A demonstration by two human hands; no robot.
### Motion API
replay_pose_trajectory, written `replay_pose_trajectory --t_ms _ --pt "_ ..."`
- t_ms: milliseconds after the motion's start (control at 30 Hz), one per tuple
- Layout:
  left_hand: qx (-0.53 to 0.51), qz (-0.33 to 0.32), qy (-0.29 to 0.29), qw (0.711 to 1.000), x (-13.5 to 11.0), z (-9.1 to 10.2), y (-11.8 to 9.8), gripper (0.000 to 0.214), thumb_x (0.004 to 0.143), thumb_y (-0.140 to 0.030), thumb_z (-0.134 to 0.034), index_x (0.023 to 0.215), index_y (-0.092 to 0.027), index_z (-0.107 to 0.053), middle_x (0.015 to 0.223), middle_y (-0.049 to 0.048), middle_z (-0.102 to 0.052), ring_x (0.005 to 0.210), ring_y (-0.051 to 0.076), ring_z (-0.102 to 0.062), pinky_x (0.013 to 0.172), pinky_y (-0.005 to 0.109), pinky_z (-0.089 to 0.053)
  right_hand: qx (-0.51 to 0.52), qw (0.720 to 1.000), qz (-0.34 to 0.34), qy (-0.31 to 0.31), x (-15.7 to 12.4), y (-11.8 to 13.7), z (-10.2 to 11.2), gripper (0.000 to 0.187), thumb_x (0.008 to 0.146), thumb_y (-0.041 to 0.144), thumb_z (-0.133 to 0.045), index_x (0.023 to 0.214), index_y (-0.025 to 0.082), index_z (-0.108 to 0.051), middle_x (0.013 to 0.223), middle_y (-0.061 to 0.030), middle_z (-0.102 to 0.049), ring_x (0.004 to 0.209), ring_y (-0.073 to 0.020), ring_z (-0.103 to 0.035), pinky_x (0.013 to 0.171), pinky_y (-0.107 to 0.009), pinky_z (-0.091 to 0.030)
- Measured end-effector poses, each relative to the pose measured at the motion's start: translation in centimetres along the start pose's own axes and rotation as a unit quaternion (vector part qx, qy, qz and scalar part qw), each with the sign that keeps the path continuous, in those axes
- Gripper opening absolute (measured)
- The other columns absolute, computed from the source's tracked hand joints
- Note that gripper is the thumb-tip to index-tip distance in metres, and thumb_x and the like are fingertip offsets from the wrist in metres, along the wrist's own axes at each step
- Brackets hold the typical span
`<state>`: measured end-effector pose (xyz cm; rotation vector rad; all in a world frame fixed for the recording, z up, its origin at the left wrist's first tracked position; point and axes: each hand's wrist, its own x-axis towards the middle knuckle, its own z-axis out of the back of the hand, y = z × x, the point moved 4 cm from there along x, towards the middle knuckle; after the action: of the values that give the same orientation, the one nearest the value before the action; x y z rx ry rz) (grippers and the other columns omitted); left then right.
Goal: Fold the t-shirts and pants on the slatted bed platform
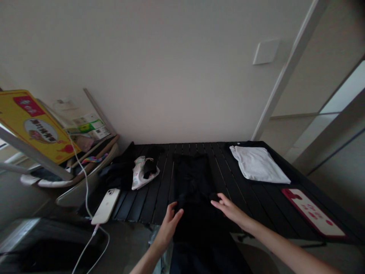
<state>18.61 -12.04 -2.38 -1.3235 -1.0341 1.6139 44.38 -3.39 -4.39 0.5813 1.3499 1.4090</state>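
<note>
A dark black garment (194, 179) lies lengthwise on the black slatted table (145, 205), its near part reaching the front edge. My left hand (170, 220) is at its left side, thumb and fingers closed on the cloth edge. On the opposite side, my right hand (226, 206) pinches a bit of the same black cloth between thumb and fingers. The garment's exact kind is hard to make out in the dim light, and its near end merges with dark cloth below.
A folded white cloth (259, 163) and a red-rimmed board (312, 213) lie on the right. Leftward are a white packet (142, 175), dark cloth (119, 169), and a phone (107, 205) on a white cable (85, 182). A cart (85, 179) holds a yellow box (37, 125).
</note>
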Motion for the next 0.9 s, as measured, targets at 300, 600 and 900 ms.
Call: replay_pose_trajectory --t_ms 300,600,900 --pt "0.077 -0.075 -0.036 0.994 2.2 -1.4 -1.7 0.038 0.072 -0.053 -0.065 0.089 -0.019 -0.061 0.078 0.0004 -0.063 0.078 0.019 -0.059 0.07 0.028 -0.045 -0.055 0.991 0.118 -0.032 -0.1 0.8 -0.9 0.043 0.076 0.031 -0.056 0.116 0.019 -0.051 0.106 -0.0073 -0.067 0.101 -0.0218 -0.063 0.091 -0.035 -0.047" --pt "0.091 -0.211 -0.108 0.967 11.4 0.9 -11.2 0.041 0.082 -0.059 -0.052 0.077 -0.018 -0.056 0.066 -0.0034 -0.053 0.065 0.012 -0.051 0.06 0.021 -0.039 -0.148 0.955 0.18 -0.185 9.4 9.4 5.9 0.032 0.085 0.036 -0.046 0.107 0.017 -0.057 0.099 -0.0089 -0.07 0.088 -0.0212 -0.067 0.078 -0.032 -0.051" --pt "0.294 -0.225 -0.155 0.916 18.7 -2.0 -9.4 0.053 0.087 -0.029 -0.053 0.138 -0.027 -0.041 0.151 0.008 -0.036 0.142 0.029 -0.021 0.112 0.051 -0.02 -0.335 0.903 0.116 -0.243 16.1 6.5 1.8 0.069 0.09 0.048 -0.042 0.151 0.024 -0.02 0.16 -0.0109 -0.012 0.143 -0.0339 -0.015 0.111 -0.054 -0.02"
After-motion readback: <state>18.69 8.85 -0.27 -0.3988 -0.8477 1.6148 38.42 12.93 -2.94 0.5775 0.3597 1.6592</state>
